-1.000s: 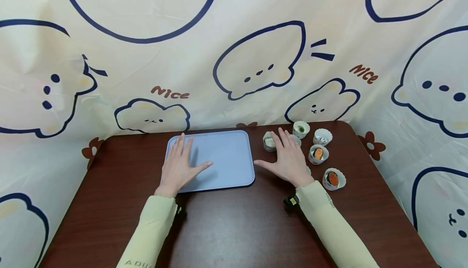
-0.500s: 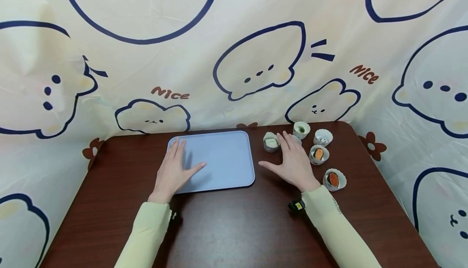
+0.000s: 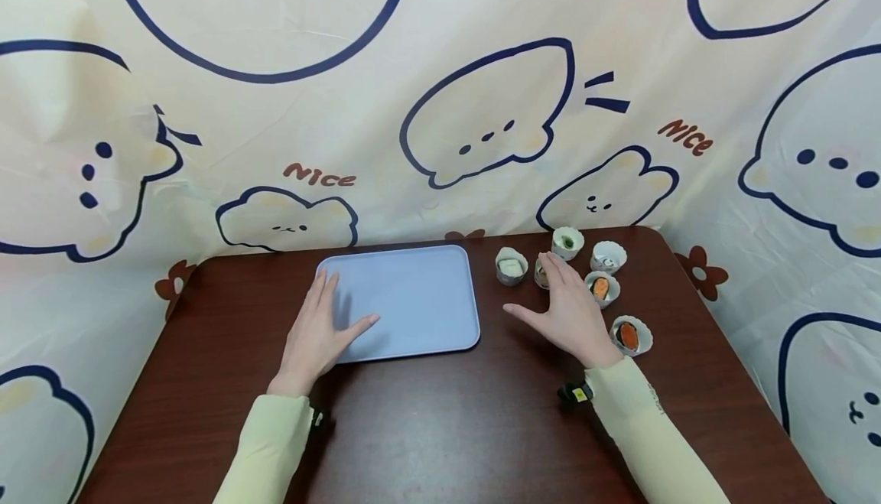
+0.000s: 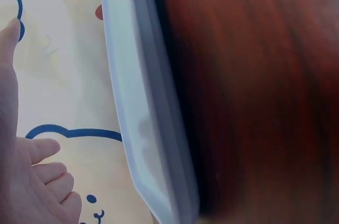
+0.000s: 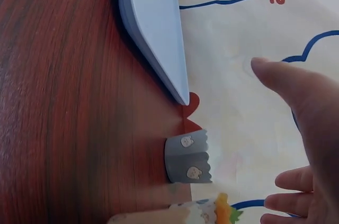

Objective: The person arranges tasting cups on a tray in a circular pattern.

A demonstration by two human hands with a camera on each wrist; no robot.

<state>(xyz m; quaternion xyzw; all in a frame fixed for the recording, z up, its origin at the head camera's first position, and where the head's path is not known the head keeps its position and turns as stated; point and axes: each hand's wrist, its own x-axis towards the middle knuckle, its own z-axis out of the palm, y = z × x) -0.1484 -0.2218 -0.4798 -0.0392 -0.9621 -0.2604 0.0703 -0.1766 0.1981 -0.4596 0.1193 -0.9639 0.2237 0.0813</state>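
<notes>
A light blue tray (image 3: 413, 297) lies on the table, bare. Over its left edge my left hand (image 3: 313, 336) hovers with fingers extended and thumb spread, holding nothing. My right hand (image 3: 571, 317) is likewise spread out, above the table to the right of the tray, among small paper cups. One cup with a white piece in it (image 3: 511, 268) stands between tray and hand. Its fingers partly hide another cup (image 3: 541, 274). Close beyond its wrist side are cups with orange-topped sushi (image 3: 601, 288) and red-topped sushi (image 3: 628, 336). In the right wrist view a grey cup (image 5: 188, 158) shows printed faces.
At the back right stand a cup with a green-centred piece (image 3: 567, 242) and a white cup (image 3: 608, 258). The dark wood table (image 3: 440, 427) meets a cartoon-printed cloth (image 3: 385, 137) behind and on both sides.
My left hand has drifted left and toward me, off the tray's middle. The right hand has moved right and slightly nearer me, uncovering the white-filled cup. The tray and cups stay put.
</notes>
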